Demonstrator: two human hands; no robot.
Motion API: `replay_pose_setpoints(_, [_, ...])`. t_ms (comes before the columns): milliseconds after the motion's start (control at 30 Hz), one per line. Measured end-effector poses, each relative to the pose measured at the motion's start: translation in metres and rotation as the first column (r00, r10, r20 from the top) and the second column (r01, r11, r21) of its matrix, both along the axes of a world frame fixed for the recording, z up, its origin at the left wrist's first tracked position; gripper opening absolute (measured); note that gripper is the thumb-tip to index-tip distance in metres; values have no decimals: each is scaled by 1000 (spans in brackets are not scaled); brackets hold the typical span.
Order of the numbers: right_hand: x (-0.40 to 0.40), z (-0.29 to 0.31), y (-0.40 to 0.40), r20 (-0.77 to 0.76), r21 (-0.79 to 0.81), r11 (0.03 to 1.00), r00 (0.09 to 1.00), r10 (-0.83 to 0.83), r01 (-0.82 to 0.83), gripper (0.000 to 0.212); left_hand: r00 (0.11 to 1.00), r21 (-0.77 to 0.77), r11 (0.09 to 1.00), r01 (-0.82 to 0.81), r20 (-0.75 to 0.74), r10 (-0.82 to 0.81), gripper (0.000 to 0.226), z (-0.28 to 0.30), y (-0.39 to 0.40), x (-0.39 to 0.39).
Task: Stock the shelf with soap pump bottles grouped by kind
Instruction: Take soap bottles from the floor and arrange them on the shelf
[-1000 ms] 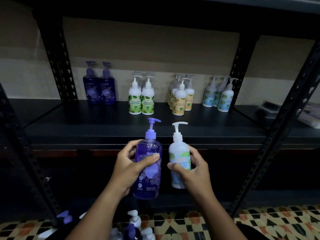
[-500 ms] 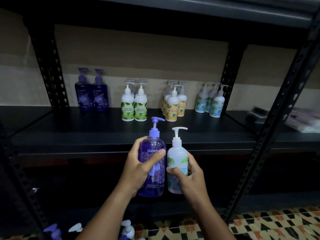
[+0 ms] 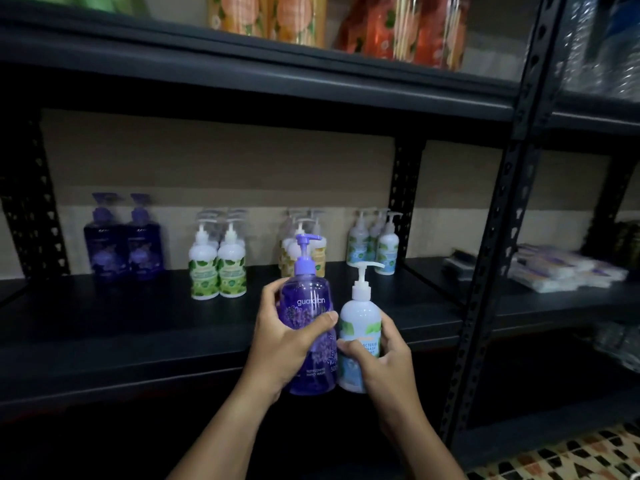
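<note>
The left hand [image 3: 284, 344] grips a clear purple plastic pump bottle [image 3: 310, 320] — fingers wrapped round it — just beside the white blue-labelled pump bottle [image 3: 360, 327] the right hand [image 3: 384, 362] grasps, both upright before the black metal shelf [image 3: 138, 327].

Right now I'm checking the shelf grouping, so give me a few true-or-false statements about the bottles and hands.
1. The left hand holds a purple bottle. True.
2. The right hand is empty. False: it holds a white bottle.
3. The purple pair stands at the shelf's left end. True.
4. The green-label bottles lie on their sides. False: they stand upright.
</note>
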State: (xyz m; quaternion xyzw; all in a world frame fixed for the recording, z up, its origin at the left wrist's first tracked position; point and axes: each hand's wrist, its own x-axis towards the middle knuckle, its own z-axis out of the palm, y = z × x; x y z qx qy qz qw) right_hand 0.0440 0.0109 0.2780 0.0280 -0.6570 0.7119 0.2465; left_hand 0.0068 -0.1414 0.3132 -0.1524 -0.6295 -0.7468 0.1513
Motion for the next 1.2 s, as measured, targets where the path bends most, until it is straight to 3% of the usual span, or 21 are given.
replay_pose_setpoints(400, [-61,14,56,-60,100,975,980,-191,196,61,986,198,971,-133,-74,151,76,15,52,-56])
replay_pose_setpoints(667, [-98,8,76,-59,332,872,930,-362,360,71,987,209,968,-141,-50,155,60,2,69,-90])
replay_pose_setpoints(867, [-141,21,87,-9,479,803,917,-398,353,77,987,212,969,-125,-68,142,65,-2,74,-110])
replay_pose_setpoints(1000, [-177,25,91,53,501,792,901,-430,348,63,986,243,964,-111,-92,137,55,-1,77,-117])
replay_pose_setpoints(1200, [-231,25,97,180,566,765,859,-479,308,66,982,284,950,-128,-95,161,71,-6,76,-126])
